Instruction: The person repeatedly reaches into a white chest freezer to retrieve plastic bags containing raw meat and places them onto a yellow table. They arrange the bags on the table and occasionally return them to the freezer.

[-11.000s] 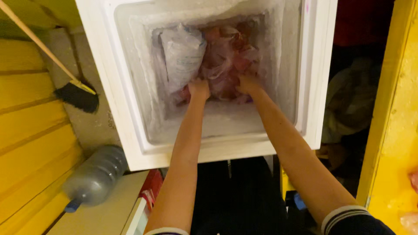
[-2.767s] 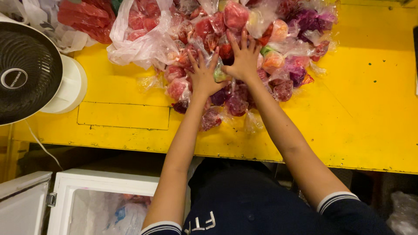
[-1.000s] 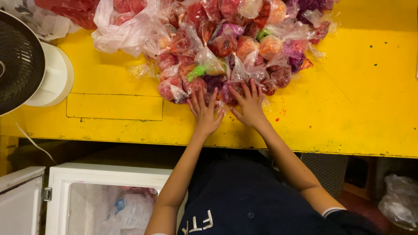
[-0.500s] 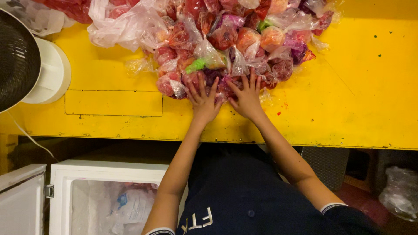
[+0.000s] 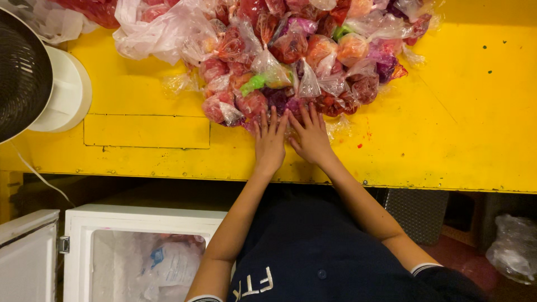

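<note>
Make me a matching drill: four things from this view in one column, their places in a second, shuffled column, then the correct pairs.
Things
1. Heap of small clear plastic bags with red, purple and green contents
2. Black round fan on a white base
3. Open white chest freezer
4. Left hand and right hand

Places
A. Left edge of the yellow table
B. Below the table's front edge, lower left
C. Far middle of the table
D. Flat at the heap's near edge

Pairs: 1-C, 2-A, 3-B, 4-D

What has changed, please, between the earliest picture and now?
Both hands have left the freezer. The left hand and right hand now lie flat and open on the yellow table, fingertips at the near edge of the pile of small bags. The freezer is still open.
</note>
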